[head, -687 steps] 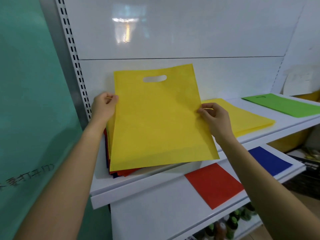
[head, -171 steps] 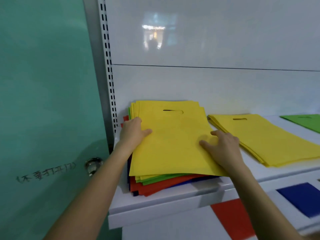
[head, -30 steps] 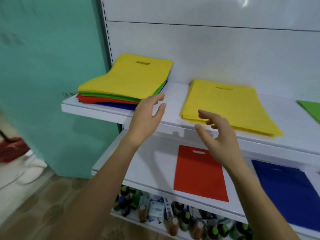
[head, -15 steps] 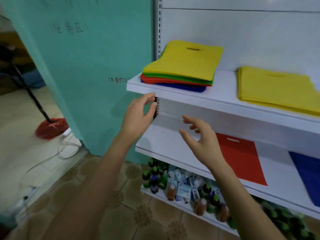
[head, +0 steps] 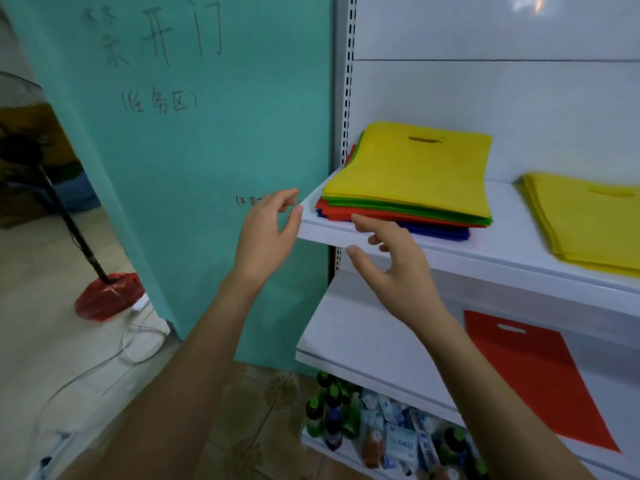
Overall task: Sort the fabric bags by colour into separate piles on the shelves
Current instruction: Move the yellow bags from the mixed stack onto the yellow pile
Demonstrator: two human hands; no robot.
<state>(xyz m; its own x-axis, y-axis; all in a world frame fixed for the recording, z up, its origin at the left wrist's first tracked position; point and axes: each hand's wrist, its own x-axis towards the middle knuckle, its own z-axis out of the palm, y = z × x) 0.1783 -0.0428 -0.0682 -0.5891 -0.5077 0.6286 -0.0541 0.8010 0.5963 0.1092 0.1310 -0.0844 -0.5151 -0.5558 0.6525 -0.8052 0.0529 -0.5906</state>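
A mixed stack of fabric bags (head: 415,174), yellow on top with green, red and blue beneath, lies at the left end of the upper shelf (head: 512,237). A pile of yellow bags (head: 588,223) lies to its right. One red bag (head: 533,379) lies flat on the lower shelf (head: 363,337). My left hand (head: 266,233) hovers just off the upper shelf's left corner, fingers relaxed, holding nothing. My right hand (head: 391,261) is raised in front of the shelf's front edge below the stack, fingers spread and empty.
A teal door (head: 194,161) with handwritten characters stands left of the shelving. Bottles and packets (head: 381,434) fill the bottom shelf. A fan stand with a red base (head: 107,296) and loose cables are on the floor at the left.
The view has swung left and closer to the mixed stack. Both empty hands have risen toward the upper shelf's left corner.
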